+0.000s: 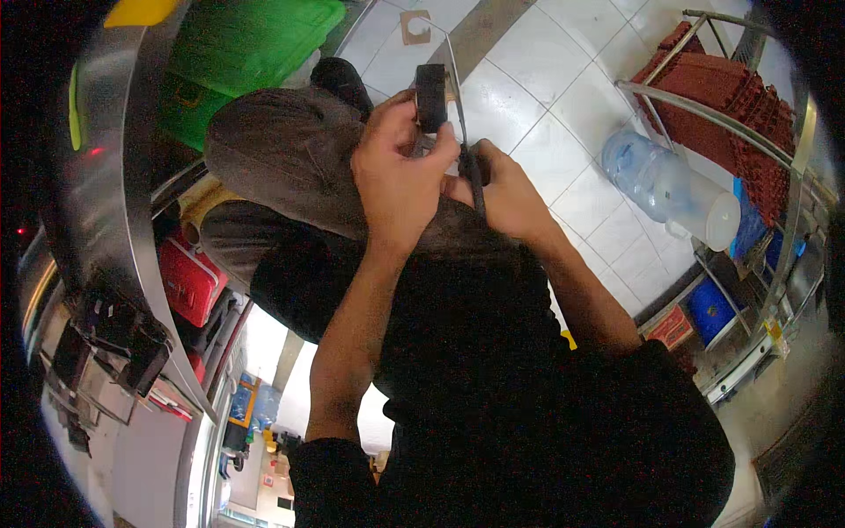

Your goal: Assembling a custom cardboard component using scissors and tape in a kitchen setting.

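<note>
My left hand (398,172) is closed, with thumb and fingers around the lower part of a small black rectangular block (430,97). Just right of it, my right hand (509,189) is curled, its fingers pressed on a thin dark-edged strip (476,180). That strip runs up past the block and bends over at its upper end; I cannot make out its kind. Both hands are close together above my lap, over brown-grey trousers (282,163). My fingers hide where block and strip meet, so I cannot tell whether they are joined.
A large clear water bottle (642,180) lies on the white tiled floor (528,79) to the right, by a metal rack (713,110) with a dark red mat (717,88). Green crates (255,44) are at the upper left. A metal-edged counter (132,176) and a red case (191,280) stand left.
</note>
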A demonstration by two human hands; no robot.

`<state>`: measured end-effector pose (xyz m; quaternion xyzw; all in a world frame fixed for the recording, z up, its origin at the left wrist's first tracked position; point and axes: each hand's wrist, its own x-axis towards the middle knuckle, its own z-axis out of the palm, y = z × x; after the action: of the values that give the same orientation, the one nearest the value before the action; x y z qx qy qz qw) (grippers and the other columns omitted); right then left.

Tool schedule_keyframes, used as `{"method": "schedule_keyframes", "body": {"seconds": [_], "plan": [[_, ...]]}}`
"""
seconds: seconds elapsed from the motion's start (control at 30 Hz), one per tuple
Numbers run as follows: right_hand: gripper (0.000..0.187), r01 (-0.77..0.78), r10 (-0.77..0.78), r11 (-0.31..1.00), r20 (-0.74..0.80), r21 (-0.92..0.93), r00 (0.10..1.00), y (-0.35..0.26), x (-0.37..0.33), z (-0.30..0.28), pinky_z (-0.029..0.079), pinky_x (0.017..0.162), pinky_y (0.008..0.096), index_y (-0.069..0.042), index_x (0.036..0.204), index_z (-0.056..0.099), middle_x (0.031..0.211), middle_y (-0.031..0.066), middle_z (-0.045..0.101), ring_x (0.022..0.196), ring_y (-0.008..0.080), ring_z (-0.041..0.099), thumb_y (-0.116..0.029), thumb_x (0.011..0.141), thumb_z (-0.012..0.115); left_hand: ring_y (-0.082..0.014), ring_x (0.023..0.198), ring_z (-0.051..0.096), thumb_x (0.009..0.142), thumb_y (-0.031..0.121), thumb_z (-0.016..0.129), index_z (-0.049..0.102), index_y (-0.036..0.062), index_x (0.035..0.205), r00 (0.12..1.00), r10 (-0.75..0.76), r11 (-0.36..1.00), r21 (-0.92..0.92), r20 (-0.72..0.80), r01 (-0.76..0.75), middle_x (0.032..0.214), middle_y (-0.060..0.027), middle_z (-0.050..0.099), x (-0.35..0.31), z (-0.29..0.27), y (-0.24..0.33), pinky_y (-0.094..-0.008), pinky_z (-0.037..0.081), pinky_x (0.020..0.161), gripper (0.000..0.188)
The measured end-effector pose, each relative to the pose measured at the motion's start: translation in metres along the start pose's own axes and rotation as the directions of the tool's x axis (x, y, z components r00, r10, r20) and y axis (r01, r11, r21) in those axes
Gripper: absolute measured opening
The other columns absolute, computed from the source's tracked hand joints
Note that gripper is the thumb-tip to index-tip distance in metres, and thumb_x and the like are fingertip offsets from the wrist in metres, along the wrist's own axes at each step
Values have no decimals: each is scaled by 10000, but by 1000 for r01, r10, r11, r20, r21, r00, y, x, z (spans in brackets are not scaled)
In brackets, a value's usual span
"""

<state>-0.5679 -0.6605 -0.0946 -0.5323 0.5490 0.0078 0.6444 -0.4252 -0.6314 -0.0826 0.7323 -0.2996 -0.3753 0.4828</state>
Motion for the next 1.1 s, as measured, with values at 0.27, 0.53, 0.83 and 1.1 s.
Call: {"method": "schedule_keyframes", "body": {"seconds": [0.27, 0.53, 0.83, 1.1], "plan": [[582, -4, 9, 997, -65, 76, 998, 8, -2, 15, 520, 818, 436, 74, 976, 645, 938, 274, 682, 925, 388, 679, -429, 712, 768, -120, 833, 651, 747, 4, 728, 654, -42, 1037, 999, 4, 999, 41, -36, -2, 1017, -94, 696, 3, 0, -3, -271, 514, 754, 303], [410, 9, -5, 963, -16, 268, 1000, 12, -6, 20, 506, 659, 342, 58, 856, 668, 767, 161, 688, 722, 195, 657, -324, 752, 775, -98, 819, 626, 835, -9, 680, 624, -39, 1107, 997, -55, 997, -48, -54, 53, 953, -63, 698, 3, -3, 1, -234, 495, 718, 279], [373, 8, 7, 965, -58, 262, 998, 8, -9, 22, 489, 622, 336, 48, 803, 656, 725, 136, 671, 668, 168, 622, -306, 748, 761, -100, 849, 648, 816, 20, 698, 627, -79, 1072, 971, -219, 966, -161, -100, 201, 942, -103, 715, 5, -2, 14, -249, 508, 744, 284], [494, 51, -47, 999, -202, 14, 978, 10, -5, 18, 511, 711, 423, 58, 813, 652, 794, 239, 680, 798, 358, 679, -403, 707, 796, -98, 762, 625, 811, 60, 714, 626, -56, 1095, 976, -195, 980, 19, -94, 197, 872, -76, 699, 9, -2, 15, -262, 501, 685, 319]]}}
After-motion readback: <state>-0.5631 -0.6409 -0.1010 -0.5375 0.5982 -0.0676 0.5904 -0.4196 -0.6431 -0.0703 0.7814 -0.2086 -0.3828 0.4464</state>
